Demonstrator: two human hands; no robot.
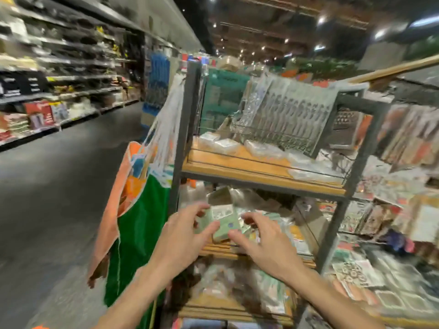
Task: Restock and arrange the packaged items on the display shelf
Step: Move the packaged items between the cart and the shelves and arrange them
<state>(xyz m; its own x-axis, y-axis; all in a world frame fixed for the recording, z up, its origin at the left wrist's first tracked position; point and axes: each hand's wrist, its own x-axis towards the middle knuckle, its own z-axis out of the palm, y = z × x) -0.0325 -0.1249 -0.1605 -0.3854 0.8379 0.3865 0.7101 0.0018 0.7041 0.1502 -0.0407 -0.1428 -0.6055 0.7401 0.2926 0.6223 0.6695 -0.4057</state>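
A pale green packaged item (222, 222) sits at the front left of the middle board (221, 252) of a metal-framed display shelf (237, 163). My left hand (187, 230) grips its left side, thumb across the front. My right hand (263, 241) holds its right side with curled fingers, thumb against the lower corner. More packets lie behind and to the right of it on the same board, blurred. Clear flat packs (228, 144) lie on the top board.
A wire rack of packaged cutlery (285, 115) stands on the top board. An orange and green bag (137, 233) hangs off the shelf's left post. Further packaged goods (392, 269) crowd the right. An aisle floor (59, 174) and stocked store shelving (59, 79) lie to the left.
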